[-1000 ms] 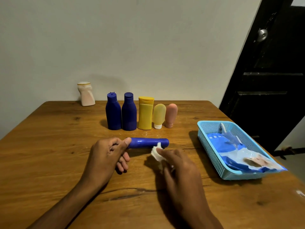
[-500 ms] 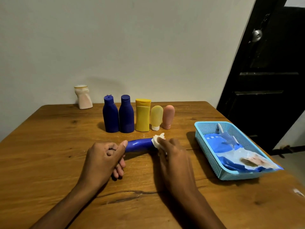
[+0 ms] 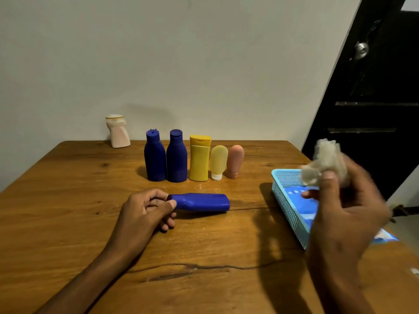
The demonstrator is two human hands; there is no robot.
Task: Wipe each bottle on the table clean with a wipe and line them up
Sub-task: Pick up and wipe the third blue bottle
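Bottles (image 3: 194, 157) line the wooden tabletop (image 3: 68, 200) by a pale wall; left hand (image 3: 145, 209) pinches the lying blue bottle (image 3: 201, 202), right hand (image 3: 340, 200), blurred, apparently clutches a wipe (image 3: 322, 162) over the basket (image 3: 288, 200)

Dim indoor shot, warm yellowish cast. Light came from the front right, so the bottle row (image 3: 192, 157) threw soft shadows leftward on the table (image 3: 68, 200), and a fainter one lay on the wall (image 3: 181, 53). Right hand (image 3: 344, 200) and wipe (image 3: 322, 164) were smeared by motion blur. Left hand (image 3: 145, 209) stayed sharp. Door (image 3: 374, 98) nearly black, leaning from wide-angle distortion. Slight grain overall.
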